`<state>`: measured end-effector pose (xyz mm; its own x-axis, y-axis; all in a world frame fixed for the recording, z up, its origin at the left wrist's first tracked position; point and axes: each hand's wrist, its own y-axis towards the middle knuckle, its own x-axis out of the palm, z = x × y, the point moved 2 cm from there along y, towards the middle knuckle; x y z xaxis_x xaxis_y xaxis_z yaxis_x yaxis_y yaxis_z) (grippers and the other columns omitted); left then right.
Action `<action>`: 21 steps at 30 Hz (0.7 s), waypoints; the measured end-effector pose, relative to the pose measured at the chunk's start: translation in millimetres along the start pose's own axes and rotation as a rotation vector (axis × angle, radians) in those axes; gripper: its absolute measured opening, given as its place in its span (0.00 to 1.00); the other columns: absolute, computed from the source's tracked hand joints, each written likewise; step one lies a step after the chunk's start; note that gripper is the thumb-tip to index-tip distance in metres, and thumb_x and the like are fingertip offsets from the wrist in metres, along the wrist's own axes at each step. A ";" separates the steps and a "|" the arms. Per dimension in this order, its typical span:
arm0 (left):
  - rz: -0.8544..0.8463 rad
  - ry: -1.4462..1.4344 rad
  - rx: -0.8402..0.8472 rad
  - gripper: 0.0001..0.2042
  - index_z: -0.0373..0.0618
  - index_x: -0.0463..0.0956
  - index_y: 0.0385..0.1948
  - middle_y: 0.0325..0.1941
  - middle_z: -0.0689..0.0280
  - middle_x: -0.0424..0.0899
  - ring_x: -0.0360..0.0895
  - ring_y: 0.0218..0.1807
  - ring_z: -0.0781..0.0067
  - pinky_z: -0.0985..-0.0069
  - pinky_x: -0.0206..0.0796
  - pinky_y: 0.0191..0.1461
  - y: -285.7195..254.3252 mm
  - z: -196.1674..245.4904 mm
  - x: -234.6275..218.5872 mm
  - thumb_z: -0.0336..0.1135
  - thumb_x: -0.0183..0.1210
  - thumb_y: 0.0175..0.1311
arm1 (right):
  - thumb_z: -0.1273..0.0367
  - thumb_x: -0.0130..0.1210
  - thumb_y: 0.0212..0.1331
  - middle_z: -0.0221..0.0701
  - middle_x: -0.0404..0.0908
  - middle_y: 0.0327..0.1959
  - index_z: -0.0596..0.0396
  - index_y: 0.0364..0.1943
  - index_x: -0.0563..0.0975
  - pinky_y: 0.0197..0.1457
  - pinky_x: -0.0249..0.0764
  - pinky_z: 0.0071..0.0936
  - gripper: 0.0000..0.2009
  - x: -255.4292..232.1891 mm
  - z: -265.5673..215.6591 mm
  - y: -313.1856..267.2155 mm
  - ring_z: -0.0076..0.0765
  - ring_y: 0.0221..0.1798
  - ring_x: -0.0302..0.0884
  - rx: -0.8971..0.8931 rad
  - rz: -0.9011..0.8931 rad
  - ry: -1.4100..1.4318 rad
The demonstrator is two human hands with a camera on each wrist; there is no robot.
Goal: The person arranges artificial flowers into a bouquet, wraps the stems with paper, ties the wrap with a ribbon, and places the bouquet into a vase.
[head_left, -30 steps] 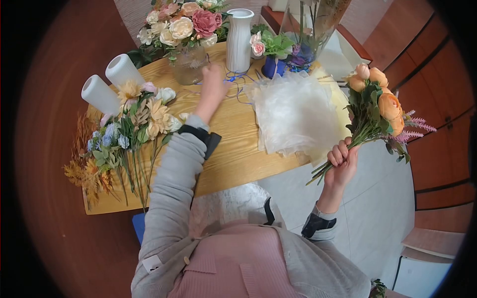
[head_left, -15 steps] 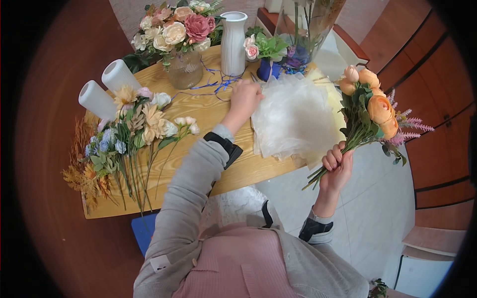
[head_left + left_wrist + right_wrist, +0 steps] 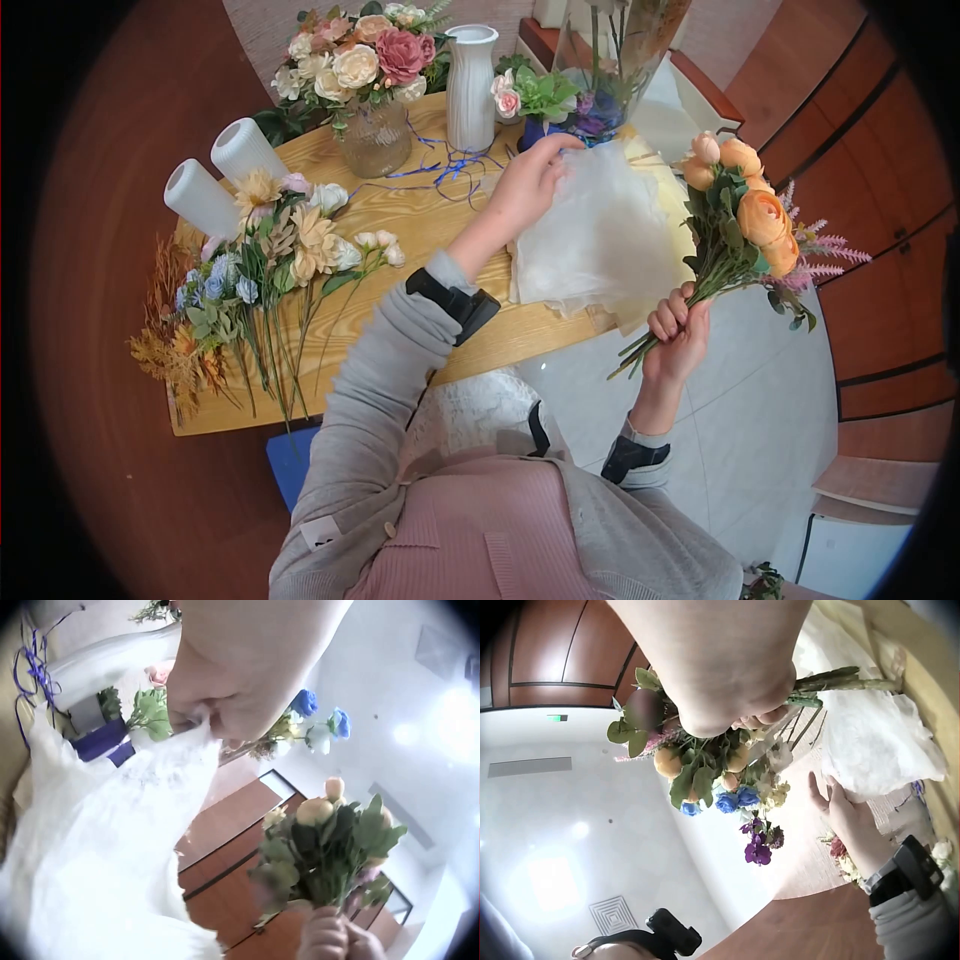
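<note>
My left hand (image 3: 522,192) is over the far left corner of a stack of thin white wrapping sheets (image 3: 590,240). In the left wrist view, its thumb and fingers pinch the corner of a raised white sheet (image 3: 127,832). Off to the right, my right hand (image 3: 680,332) grips the bare stems of a bouquet of orange artificial flowers (image 3: 765,218) with green leaves and pink sprigs. The flower heads point up and away, and the stem ends stick out below the fist.
Loose artificial flowers (image 3: 315,238) lie on the table's left side, beside two tipped white vases (image 3: 202,196). Behind are a glass vase of roses (image 3: 375,148), an upright white vase (image 3: 471,95), tangled blue ribbon (image 3: 445,172) and a tall clear vase (image 3: 635,60).
My left hand has moved right, from beside the glass vase and ribbon to the wrapping sheets, and now lifts a corner. The right hand with the bouquet shifted slightly left.
</note>
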<state>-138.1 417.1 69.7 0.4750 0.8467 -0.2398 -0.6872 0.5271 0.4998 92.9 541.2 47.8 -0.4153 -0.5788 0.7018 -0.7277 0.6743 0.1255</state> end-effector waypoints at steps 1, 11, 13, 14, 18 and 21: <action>0.065 0.051 0.139 0.12 0.42 0.76 0.38 0.37 0.57 0.78 0.77 0.44 0.60 0.71 0.67 0.48 -0.8 8.5 -0.6 0.19 0.51 0.53 | 0.59 0.37 0.70 0.19 0.54 0.21 0.55 0.38 0.65 0.19 0.44 0.13 0.14 -0.6 0.2 -1.1 0.13 0.19 0.46 0.002 -0.003 0.001; 0.113 0.010 -0.011 0.14 0.39 0.76 0.46 0.39 0.66 0.80 0.71 0.27 0.84 0.85 0.63 0.30 -30.1 41.0 -72.0 0.22 0.53 0.58 | 0.58 0.38 0.70 0.19 0.55 0.21 0.54 0.37 0.66 0.20 0.44 0.12 0.14 0.6 0.4 -3.2 0.13 0.19 0.46 -0.002 -0.007 0.009; 0.138 -0.159 -0.289 0.14 0.40 0.78 0.44 0.37 0.68 0.79 0.72 0.29 0.86 0.85 0.64 0.29 -55.7 73.4 -95.4 0.29 0.63 0.54 | 0.58 0.38 0.70 0.19 0.55 0.20 0.54 0.37 0.66 0.20 0.44 0.12 0.14 1.4 -0.3 -4.4 0.13 0.19 0.46 -0.013 -0.019 -0.020; 0.155 -0.151 -0.292 0.14 0.40 0.78 0.44 0.37 0.68 0.79 0.72 0.29 0.86 0.85 0.64 0.29 -68.5 74.3 -108.5 0.29 0.63 0.54 | 0.58 0.38 0.70 0.19 0.55 0.20 0.54 0.37 0.66 0.20 0.44 0.12 0.14 3.1 0.4 -4.7 0.13 0.19 0.46 0.001 -0.031 -0.016; 0.300 -0.047 -0.434 0.19 0.39 0.76 0.47 0.43 0.66 0.79 0.74 0.33 0.84 0.85 0.66 0.33 -129.8 70.8 -153.6 0.31 0.66 0.52 | 0.58 0.38 0.70 0.18 0.55 0.20 0.54 0.37 0.66 0.19 0.44 0.12 0.14 12.1 3.7 -10.9 0.13 0.18 0.46 0.010 -0.069 -0.019; 0.316 0.188 -0.315 0.22 0.38 0.75 0.49 0.52 0.58 0.77 0.70 0.58 0.68 0.73 0.58 0.62 -188.0 51.1 -171.8 0.28 0.66 0.48 | 0.60 0.39 0.70 0.19 0.55 0.21 0.56 0.37 0.66 0.19 0.45 0.12 0.13 23.8 3.0 -21.6 0.13 0.19 0.45 -0.028 -0.129 -0.078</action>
<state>-62.4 168.9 59.4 0.1286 0.9521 -0.2774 -0.9286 0.2138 0.3032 97.0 511.5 59.8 -0.3613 -0.6949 0.6217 -0.7629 0.6037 0.2315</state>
